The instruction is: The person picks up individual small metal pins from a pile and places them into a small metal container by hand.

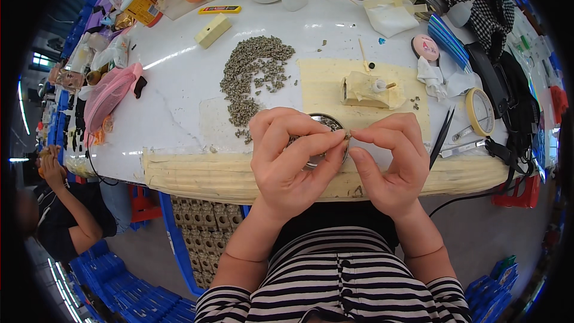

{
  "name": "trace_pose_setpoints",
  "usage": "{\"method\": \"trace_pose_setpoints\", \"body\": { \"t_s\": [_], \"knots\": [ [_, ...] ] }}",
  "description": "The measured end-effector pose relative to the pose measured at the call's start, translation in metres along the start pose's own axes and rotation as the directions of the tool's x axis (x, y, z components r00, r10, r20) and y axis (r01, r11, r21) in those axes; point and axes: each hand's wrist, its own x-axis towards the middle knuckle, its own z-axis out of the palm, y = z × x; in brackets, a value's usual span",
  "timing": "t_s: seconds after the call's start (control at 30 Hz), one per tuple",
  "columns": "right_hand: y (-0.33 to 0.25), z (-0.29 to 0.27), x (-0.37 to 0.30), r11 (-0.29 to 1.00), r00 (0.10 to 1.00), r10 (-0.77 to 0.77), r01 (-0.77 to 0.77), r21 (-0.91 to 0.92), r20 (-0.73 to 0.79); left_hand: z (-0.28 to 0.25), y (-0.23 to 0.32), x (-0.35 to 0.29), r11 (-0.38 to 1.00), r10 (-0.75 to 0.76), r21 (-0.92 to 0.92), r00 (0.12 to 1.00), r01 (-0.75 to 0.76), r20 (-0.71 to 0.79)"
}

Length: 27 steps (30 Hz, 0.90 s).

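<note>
Above the tape-wrapped table edge (203, 172), a small metal part (348, 136) is held where the fingertips of both hands meet. It appears to be pinched by the left hand (293, 164); whether it is also gripped by the right hand (391, 158), whose thumb is held apart from the index finger, cannot be told. Should the pinch slacken, the part might be dropped into the round dish (327, 118) beneath, or lost over the edge. At the right, tweezers (442, 139) and a tape roll (488, 125) are laid. Farther out, forward reach is obstructed by a tape-covered block (359, 91) and, leftward, a heap of metal pieces (246, 63).
</note>
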Motion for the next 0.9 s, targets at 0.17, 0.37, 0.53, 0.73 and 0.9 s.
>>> {"method": "trace_pose_setpoints", "body": {
  "t_s": [0.17, 0.37, 0.53, 0.73, 0.9],
  "knots": [
    [0.0002, -0.0015, -0.0007, 0.998, 0.999, -0.052, 0.052, -0.023, -0.006, 0.0006, -0.0001, 0.0004, 1.0, 0.0, -0.001, 1.0, 0.0, -0.001],
    [0.0015, 0.0015, 0.0011, 0.999, 1.0, -0.021, 0.021, -0.026, 0.0, -0.0002, 0.0014, 0.0016, 1.0, 0.014, 0.004, 1.0, -0.014, -0.008],
    [0.0026, 0.002, 0.001, 1.0, 1.0, 0.004, -0.004, -0.009, 0.016, 0.0002, 0.0013, 0.0011, 1.0, 0.009, 0.001, 1.0, -0.009, -0.008],
    [0.0007, -0.002, 0.0009, 0.999, 0.999, -0.043, 0.043, 0.005, 0.02, -0.0016, 0.0, 0.0008, 1.0, 0.029, 0.007, 0.999, -0.029, 0.023],
    [-0.0017, -0.0019, 0.001, 0.996, 0.996, -0.088, 0.088, -0.023, 0.031, 0.0002, 0.0015, 0.0, 1.0, -0.025, 0.005, 1.0, 0.025, 0.003]
  ]
}}
